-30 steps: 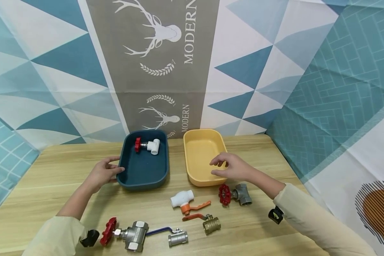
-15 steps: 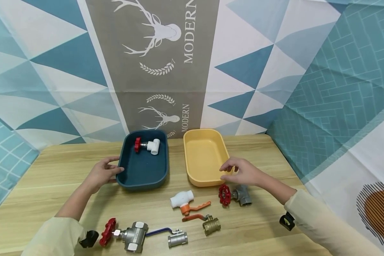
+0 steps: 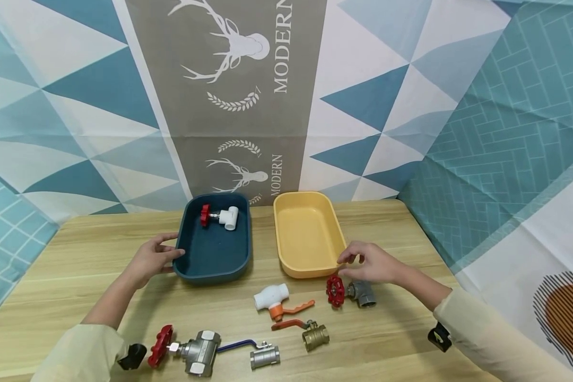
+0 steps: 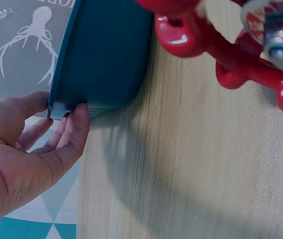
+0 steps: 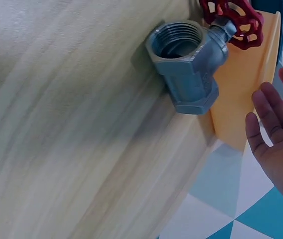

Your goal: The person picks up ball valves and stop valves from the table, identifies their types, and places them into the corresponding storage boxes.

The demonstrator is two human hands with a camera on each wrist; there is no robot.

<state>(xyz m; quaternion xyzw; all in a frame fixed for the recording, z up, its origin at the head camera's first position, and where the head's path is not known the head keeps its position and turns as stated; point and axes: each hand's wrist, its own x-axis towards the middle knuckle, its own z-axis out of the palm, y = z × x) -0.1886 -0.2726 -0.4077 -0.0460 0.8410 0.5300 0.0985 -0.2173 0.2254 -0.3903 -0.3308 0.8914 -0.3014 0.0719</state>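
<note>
My left hand [image 3: 153, 260] pinches the left wall of a dark blue plastic tray [image 3: 213, 260], thumb over the rim and fingers along the outside. In the left wrist view the fingertips [image 4: 81, 112] touch the tray's outer wall. Inside the tray lies a white plastic stop valve [image 3: 228, 218] with a red handwheel. My right hand [image 3: 374, 263] hovers by the front right corner of a yellow tray [image 3: 307, 239], over a grey metal gate valve [image 3: 363, 293] with a red handwheel. In the right wrist view its fingers are loosely spread, holding nothing.
Toward the front of the wooden table [image 3: 387, 345] lie a white ball valve [image 3: 272, 297] with an orange lever, a brass ball valve [image 3: 316, 336], a blue-levered ball valve [image 3: 265, 356] and a large steel gate valve [image 3: 202, 353]. Patterned cloth [image 3: 239, 106] hangs behind.
The right hand has moved right and slightly down, from over the yellow tray to its front right corner above the grey gate valve. The left hand has stayed on the blue tray.
</note>
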